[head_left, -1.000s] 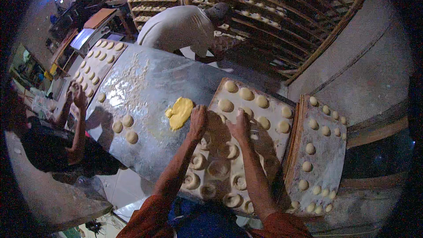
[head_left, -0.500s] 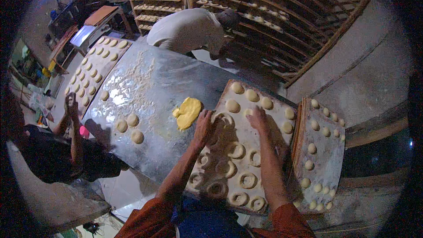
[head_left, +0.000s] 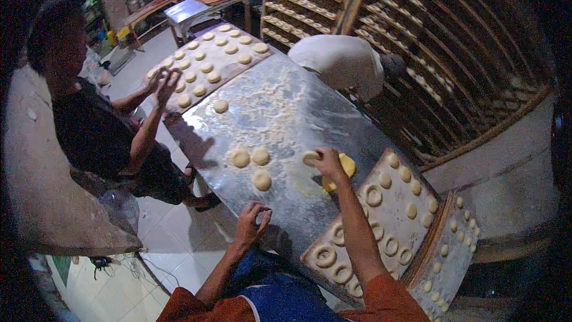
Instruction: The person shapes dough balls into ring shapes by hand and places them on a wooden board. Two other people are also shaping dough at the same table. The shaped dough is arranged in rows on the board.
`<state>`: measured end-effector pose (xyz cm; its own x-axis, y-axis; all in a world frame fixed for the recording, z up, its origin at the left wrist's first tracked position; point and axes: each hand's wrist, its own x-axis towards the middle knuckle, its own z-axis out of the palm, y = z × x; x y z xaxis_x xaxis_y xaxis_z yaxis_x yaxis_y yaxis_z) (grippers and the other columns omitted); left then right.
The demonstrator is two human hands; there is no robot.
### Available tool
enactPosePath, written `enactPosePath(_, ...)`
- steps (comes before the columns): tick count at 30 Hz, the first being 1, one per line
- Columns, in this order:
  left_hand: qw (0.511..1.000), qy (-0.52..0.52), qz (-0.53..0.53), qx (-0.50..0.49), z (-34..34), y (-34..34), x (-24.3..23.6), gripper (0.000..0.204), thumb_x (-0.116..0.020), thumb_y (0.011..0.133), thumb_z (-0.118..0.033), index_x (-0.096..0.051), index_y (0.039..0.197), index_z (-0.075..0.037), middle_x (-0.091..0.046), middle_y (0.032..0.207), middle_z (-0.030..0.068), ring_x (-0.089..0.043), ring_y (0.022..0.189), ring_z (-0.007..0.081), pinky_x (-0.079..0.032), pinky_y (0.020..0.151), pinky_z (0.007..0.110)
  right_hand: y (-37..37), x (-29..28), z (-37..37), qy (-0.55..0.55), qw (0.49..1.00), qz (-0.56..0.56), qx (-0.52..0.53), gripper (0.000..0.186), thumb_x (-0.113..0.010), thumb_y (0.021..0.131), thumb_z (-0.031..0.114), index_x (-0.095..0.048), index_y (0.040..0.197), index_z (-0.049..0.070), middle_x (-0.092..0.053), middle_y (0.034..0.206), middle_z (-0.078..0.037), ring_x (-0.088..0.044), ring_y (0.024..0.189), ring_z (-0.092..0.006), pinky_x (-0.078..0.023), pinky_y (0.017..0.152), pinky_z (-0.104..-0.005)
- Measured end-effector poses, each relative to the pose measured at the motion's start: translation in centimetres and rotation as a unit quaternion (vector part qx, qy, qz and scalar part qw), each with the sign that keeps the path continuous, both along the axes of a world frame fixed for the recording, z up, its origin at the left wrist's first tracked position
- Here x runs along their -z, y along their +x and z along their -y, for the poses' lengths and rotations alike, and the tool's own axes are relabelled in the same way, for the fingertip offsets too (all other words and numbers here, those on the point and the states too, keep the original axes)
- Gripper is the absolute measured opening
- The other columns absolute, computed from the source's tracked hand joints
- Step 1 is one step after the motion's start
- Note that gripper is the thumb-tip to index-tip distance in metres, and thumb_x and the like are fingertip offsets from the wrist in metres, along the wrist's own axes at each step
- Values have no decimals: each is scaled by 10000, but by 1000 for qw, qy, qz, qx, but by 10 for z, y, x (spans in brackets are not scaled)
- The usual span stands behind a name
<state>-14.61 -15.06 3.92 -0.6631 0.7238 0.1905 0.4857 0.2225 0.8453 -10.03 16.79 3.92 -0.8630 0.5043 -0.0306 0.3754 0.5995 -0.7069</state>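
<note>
My right hand (head_left: 328, 165) grips a pale dough round (head_left: 308, 158) over the steel table (head_left: 226, 128), beside a soft yellow mass (head_left: 347, 167) that it partly hides. My left hand (head_left: 253, 223) is at the near table edge, fingers loosely curled and apart, holding nothing visible. Three flat dough rounds (head_left: 261, 180) lie left of my right hand. To the right, a floured board (head_left: 357, 232) carries ring-shaped pieces (head_left: 373, 195) and plain rounds (head_left: 405, 174); my right forearm crosses over it.
A co-worker (head_left: 89, 137) at left raises both hands near a board of dough rounds (head_left: 231, 49). Another person (head_left: 328, 59) bends behind the table, by wooden racks (head_left: 298, 12) holding many pieces. Stacked boards (head_left: 453, 244) with small dough balls stand at right.
The view has swung left. My right hand has left the board and now holds a dough piece beside the yellow mass. My left hand has drawn back to the near edge.
</note>
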Motion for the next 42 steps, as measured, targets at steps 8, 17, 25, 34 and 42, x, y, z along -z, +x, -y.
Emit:
enactPosePath(8, 1000, 17, -10, -16, 49, -63, -8, 127, -646, 812, -119, -606, 898, -34, -575, 897, 135, -581, 830, 315, -474, 723, 383, -171, 39, 0, 197, 979, 37, 28, 348, -784, 592, 258, -599, 798, 48, -639, 824, -153, -621, 780, -314, -493, 680, -389)
enactPosePath(17, 970, 124, 179, -112, -26, -115, -4, 283, -616, 866, -204, -603, 1041, 18, -642, 971, 160, -635, 902, 266, -503, 777, 349, -113, 26, 67, -212, 966, -127, 74, 271, -732, 693, 7, -539, 879, 44, -605, 790, -37, -582, 690, -117, -506, 624, -266)
enactPosePath(25, 898, 151, 406, 79, -55, -106, -2, 316, -678, 826, -188, -603, 1060, 11, -657, 978, 102, -616, 936, 188, -503, 807, 333, -49, -20, 144, -175, 958, -159, 161, 411, -791, 653, 72, -523, 962, 29, -609, 843, -54, -590, 781, -152, -512, 730, -307)
enactPosePath(34, 858, 243, 447, 73, -56, -91, 0, 282, -602, 885, -126, -520, 1129, -13, -623, 955, 82, -603, 854, 152, -509, 748, 286, -25, -43, 158, -174, 975, -135, 20, 507, -628, 690, -43, -389, 1127, 49, -582, 941, -97, -609, 838, -162, -516, 759, -306)
enactPosePath(42, 829, 195, 485, 197, -41, -85, -4, 509, -659, 763, 14, -406, 1195, -77, -622, 983, 119, -620, 863, 176, -520, 731, 298, -12, 8, 140, -452, 872, -167, 90, 427, -470, 900, 349, -431, 1196, 44, -559, 1079, -138, -600, 891, -186, -510, 762, -300)
